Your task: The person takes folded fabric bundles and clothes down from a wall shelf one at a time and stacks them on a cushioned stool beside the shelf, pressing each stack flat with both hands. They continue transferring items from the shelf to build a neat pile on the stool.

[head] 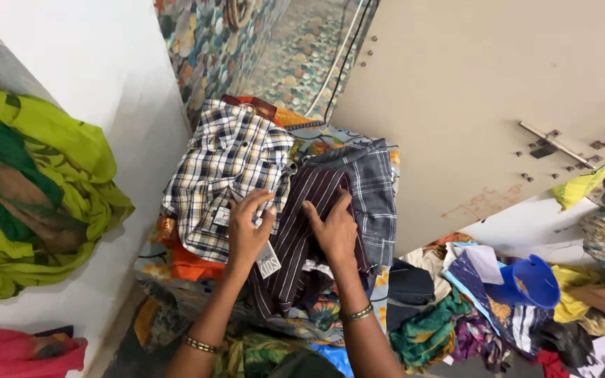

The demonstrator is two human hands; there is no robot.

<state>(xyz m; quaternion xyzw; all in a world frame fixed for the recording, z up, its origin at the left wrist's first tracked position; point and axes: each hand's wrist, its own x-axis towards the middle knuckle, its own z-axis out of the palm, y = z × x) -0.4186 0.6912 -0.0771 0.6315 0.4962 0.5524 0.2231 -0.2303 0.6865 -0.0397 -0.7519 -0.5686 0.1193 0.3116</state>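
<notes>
Two hands: both flat on a stack of folded shirts, a gold bangle on each wrist.
Left hand (248, 227): fingers spread, palm down across the edge of the checked shirt (229, 168) and its paper tag (269, 262); no pinch visible.
Right hand (332, 227): fingers together, pressed flat on the dark striped shirt (295, 245).
Location: shirts lie on top of a heap of printed fabric (309, 311), between the white wall (92, 77) and a beige door (470, 91).
Count: three shirts visible, namely checked, striped and a grey plaid shirt (372, 196); one blue plastic piece (530, 280) lies in the clutter on the right.
Risk: heap looks soft and uneven; uneven pressure could tip the stack or slide the striped shirt off towards the floor.
Risk: loose tag may snag and crease.
</notes>
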